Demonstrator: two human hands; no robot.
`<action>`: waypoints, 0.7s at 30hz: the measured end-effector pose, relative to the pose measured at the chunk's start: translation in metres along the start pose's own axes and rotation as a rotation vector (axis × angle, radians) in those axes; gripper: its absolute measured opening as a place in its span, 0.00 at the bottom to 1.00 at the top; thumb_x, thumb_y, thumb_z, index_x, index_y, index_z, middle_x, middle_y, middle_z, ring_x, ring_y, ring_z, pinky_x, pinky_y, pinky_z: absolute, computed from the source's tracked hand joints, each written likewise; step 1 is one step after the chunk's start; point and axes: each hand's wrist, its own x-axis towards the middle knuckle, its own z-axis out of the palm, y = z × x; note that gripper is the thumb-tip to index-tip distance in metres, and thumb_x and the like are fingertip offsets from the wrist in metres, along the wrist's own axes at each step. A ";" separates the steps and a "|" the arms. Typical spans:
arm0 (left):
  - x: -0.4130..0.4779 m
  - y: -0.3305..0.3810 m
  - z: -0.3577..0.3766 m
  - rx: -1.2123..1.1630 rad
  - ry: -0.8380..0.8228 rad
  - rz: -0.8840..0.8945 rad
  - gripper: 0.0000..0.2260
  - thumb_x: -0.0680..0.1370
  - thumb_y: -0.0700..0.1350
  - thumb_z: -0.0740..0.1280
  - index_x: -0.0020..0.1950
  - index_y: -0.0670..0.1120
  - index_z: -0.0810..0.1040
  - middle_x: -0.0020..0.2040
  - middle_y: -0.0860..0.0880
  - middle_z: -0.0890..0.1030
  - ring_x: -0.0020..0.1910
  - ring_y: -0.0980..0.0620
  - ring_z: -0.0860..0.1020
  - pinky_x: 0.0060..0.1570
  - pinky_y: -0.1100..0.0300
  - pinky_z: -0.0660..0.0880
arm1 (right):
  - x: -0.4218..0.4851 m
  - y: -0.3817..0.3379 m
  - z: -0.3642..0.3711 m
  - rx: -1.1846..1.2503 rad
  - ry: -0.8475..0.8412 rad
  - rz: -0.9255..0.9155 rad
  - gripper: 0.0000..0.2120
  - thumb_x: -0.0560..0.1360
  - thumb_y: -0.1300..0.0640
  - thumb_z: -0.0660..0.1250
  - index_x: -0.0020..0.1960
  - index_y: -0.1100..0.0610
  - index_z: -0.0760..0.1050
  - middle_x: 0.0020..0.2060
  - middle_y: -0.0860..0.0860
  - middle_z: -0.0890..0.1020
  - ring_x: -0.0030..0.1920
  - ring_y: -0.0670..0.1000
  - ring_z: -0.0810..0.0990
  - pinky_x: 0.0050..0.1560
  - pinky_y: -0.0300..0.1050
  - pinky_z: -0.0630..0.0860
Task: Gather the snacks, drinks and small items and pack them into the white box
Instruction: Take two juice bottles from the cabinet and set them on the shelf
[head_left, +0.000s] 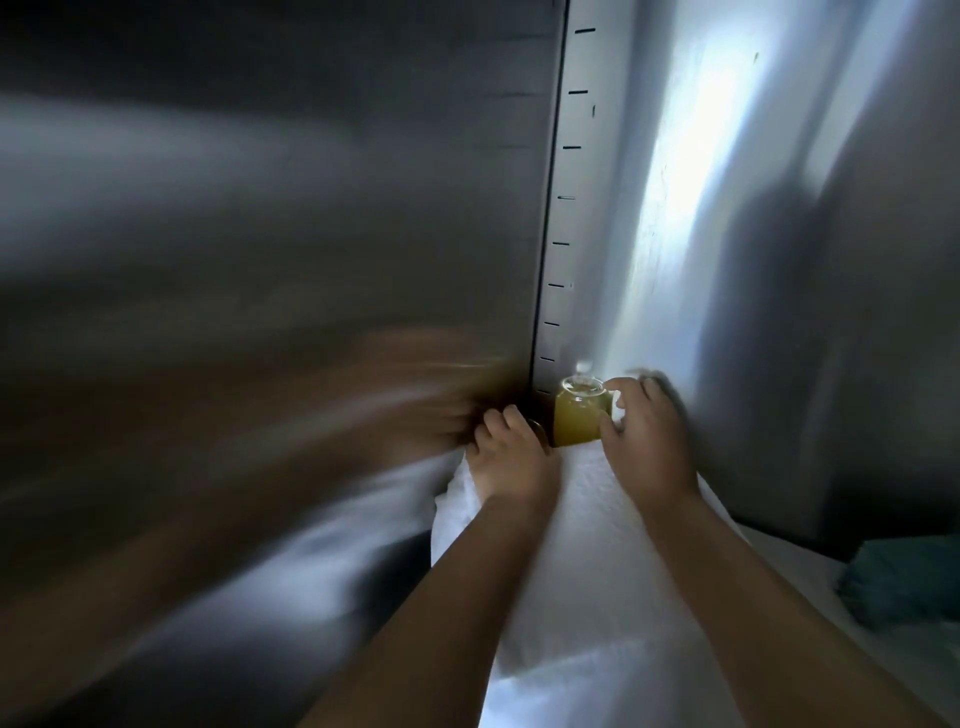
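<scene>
Forearms (415, 623) stretch forward, right hand (644, 441) gripping juice bottle (576, 421), left hand (511, 452) curled, grasp unclear.

The tall panel (363, 182) is looking like brushed metal, dull grey with a soft sheen, and the slotted strip (566, 218) beside it is showing a smooth, paler finish. The small bottle (576, 421) is gleaming clear and glossy; I cannot tell whether it is glass or plastic. The white sheet (582, 519) beneath is looking matt and finely pebbled. At its right edge a teal bundle (904, 582) is appearing soft and cloth-like, though blurred.
</scene>
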 end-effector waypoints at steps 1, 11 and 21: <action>0.004 0.000 0.002 0.003 -0.027 -0.006 0.22 0.78 0.51 0.60 0.68 0.43 0.61 0.64 0.44 0.67 0.62 0.45 0.69 0.58 0.54 0.66 | 0.005 0.001 0.003 -0.020 -0.025 0.007 0.13 0.74 0.60 0.65 0.58 0.59 0.76 0.54 0.56 0.77 0.55 0.55 0.74 0.52 0.44 0.70; 0.027 0.005 0.008 -0.039 -0.159 0.024 0.17 0.78 0.46 0.60 0.65 0.42 0.66 0.64 0.41 0.68 0.62 0.42 0.66 0.57 0.52 0.65 | 0.014 0.010 0.018 -0.004 -0.231 0.030 0.18 0.73 0.53 0.69 0.61 0.52 0.72 0.55 0.55 0.76 0.54 0.55 0.75 0.47 0.43 0.70; 0.039 0.001 0.015 -0.242 -0.186 0.071 0.27 0.77 0.43 0.62 0.74 0.40 0.58 0.69 0.40 0.65 0.68 0.43 0.65 0.65 0.54 0.64 | 0.013 0.008 0.019 0.065 -0.190 0.075 0.16 0.72 0.51 0.70 0.53 0.53 0.67 0.52 0.54 0.73 0.50 0.54 0.73 0.44 0.45 0.69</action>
